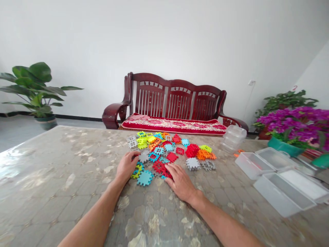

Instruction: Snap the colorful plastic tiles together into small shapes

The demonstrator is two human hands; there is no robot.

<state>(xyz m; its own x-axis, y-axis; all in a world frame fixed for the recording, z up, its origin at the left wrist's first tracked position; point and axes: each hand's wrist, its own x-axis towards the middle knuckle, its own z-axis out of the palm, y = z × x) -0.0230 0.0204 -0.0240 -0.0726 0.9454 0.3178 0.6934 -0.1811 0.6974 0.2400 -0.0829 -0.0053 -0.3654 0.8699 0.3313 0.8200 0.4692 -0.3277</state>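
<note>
Interlocking plastic tiles with notched edges lie in a loose pile in front of me, in red, blue, grey, orange and yellow-green. At the pile's left edge rests my left hand, its fingers slightly curved and apart beside a grey tile and a yellow-green tile. My right hand lies at the near right side, fingers stretched out and touching a red tile; nothing is gripped. Between the hands, closest to me, is a light blue tile. Right of the pile are a red tile stack and an orange tile stack.
Translucent open boxes stand at the right of the patterned table, near a clear container stack. Purple flowers in a teal pot are beyond them. A wooden bench and a green plant are behind the table.
</note>
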